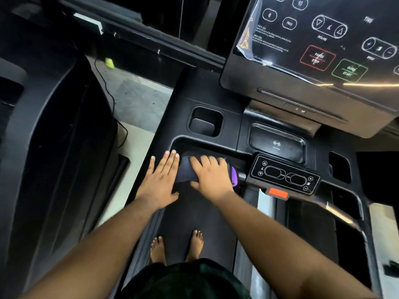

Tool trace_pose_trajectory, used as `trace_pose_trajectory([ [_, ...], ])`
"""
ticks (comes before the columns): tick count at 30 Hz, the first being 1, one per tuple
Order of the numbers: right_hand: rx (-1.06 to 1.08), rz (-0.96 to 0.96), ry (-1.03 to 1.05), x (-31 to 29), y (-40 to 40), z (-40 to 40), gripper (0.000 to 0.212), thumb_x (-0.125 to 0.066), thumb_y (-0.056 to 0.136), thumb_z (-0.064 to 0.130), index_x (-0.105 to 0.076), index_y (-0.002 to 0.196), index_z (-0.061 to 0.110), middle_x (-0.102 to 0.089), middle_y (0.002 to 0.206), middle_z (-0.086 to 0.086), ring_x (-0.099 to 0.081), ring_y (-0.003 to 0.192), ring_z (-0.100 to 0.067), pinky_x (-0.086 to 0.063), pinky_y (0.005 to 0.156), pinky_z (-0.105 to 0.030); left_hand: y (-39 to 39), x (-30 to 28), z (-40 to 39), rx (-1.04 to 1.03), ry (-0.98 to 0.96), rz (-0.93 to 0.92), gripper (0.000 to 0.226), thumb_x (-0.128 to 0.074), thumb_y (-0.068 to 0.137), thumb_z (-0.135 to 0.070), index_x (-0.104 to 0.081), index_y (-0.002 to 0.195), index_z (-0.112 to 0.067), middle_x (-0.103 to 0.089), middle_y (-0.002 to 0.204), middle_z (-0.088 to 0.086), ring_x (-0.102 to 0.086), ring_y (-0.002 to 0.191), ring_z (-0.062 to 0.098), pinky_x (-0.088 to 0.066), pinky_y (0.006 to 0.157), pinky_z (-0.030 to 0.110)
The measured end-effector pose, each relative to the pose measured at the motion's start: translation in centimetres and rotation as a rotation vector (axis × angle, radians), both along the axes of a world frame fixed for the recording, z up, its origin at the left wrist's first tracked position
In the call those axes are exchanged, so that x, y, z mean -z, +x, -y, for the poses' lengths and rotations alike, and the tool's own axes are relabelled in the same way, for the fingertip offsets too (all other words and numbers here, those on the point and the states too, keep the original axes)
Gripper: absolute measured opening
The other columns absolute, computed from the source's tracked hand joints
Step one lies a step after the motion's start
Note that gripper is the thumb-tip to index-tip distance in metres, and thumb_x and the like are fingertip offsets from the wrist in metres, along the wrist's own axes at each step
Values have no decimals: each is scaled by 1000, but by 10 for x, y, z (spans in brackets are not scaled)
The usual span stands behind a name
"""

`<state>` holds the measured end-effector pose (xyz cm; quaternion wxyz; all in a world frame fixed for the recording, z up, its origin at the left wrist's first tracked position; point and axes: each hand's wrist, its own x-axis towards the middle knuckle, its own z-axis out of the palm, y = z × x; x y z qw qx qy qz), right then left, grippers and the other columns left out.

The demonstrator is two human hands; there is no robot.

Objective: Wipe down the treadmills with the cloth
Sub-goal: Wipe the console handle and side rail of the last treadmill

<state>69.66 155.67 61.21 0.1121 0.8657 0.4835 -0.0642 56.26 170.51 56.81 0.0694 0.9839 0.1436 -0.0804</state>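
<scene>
I stand barefoot on the belt of a black treadmill [207,93]. A dark cloth [185,170] with a purple edge lies on the front handlebar of its console tray. My right hand [212,173] lies on top of the cloth, fingers spread and slightly bent over it, pressing it down. My left hand [160,179] rests flat on the left end of the same bar, fingers straight, beside the cloth. Most of the cloth is hidden under my right hand.
A touch screen [323,39] with plastic film rises at the upper right. A small control pad [285,174] with an orange safety clip [278,193] sits right of the cloth. A second treadmill [54,147] stands to the left, with a cable on the floor between.
</scene>
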Motion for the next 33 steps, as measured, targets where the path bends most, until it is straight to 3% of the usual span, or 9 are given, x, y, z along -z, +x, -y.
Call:
trace_pose_trajectory([
  [3, -19, 94, -23, -4, 11, 17, 79, -74, 74, 55, -45, 140, 23, -58, 122, -10, -57, 112, -33, -43, 93, -49, 10, -5, 1, 4, 1, -2, 131, -68, 80, -62, 26, 153, -9, 15, 171, 9, 16, 158, 25, 4, 127, 57],
  [8, 125, -428, -122, -34, 55, -4, 67, -68, 72, 76, -56, 120, 31, -70, 114, -2, -66, 104, -30, -50, 80, -38, 6, 1, 4, 10, -16, -35, 129, -68, 79, -60, 25, 154, -9, 13, 172, 9, 15, 158, 25, 2, 127, 57],
  [11, 158, -122, -23, -20, 38, 28, 76, -62, 73, 78, -52, 132, 31, -66, 121, -3, -62, 112, -29, -46, 88, -43, 8, -4, 10, 25, -17, -26, 127, -66, 83, -59, 28, 153, -9, 16, 171, 9, 18, 157, 25, 3, 126, 58],
  [15, 137, 196, 22, 6, 3, 47, 78, -69, 81, 53, -41, 147, 23, -49, 141, -17, -46, 131, -39, -25, 111, -71, 11, -8, 3, 28, -18, -9, 125, -63, 87, -60, 30, 153, -10, 20, 170, 8, 20, 157, 25, 1, 126, 60],
  [21, 83, 12, -10, -4, 19, 19, 82, -69, 85, 50, -32, 155, 28, -45, 150, -3, -44, 135, -30, -26, 112, -69, 12, -8, -6, 6, -161, -6, 136, -36, 68, -99, 11, 162, -11, 20, 169, 5, 20, 157, 20, 6, 124, 63],
  [25, 38, -40, 133, -14, 3, 32, 72, -69, 87, 23, -39, 153, 24, -46, 154, -2, -43, 140, -29, -27, 116, -65, 4, -18, 5, 6, -250, 99, 125, 1, 69, -99, -12, 164, -19, 9, 172, 2, 19, 157, 16, 15, 121, 65],
  [28, -28, -134, 283, -18, -29, 48, 64, -63, 87, 16, -48, 149, 22, -52, 151, 1, -44, 140, -24, -25, 119, -60, -10, -26, 35, -68, -438, 232, 115, -21, 75, -96, -29, 161, -19, -24, 169, 0, -2, 159, 18, 20, 122, 54],
  [30, -67, -217, 338, -19, -53, 63, 60, -57, 89, 19, -49, 149, 22, -52, 151, 1, -45, 140, -23, -25, 120, -56, -32, -27, 62, -168, -663, 276, 102, -45, 74, -88, -41, 152, -22, -50, 154, -1, -33, 151, 20, 9, 127, 45],
  [33, -112, -219, 443, -10, -84, 93, 60, -59, 89, 21, -49, 147, 23, -53, 149, 0, -47, 138, -23, -28, 119, -54, -78, -28, 94, -353, -1052, 313, 74, -73, 76, -68, -48, 136, -34, -65, 129, -11, -61, 122, 12, -46, 112, 46],
])
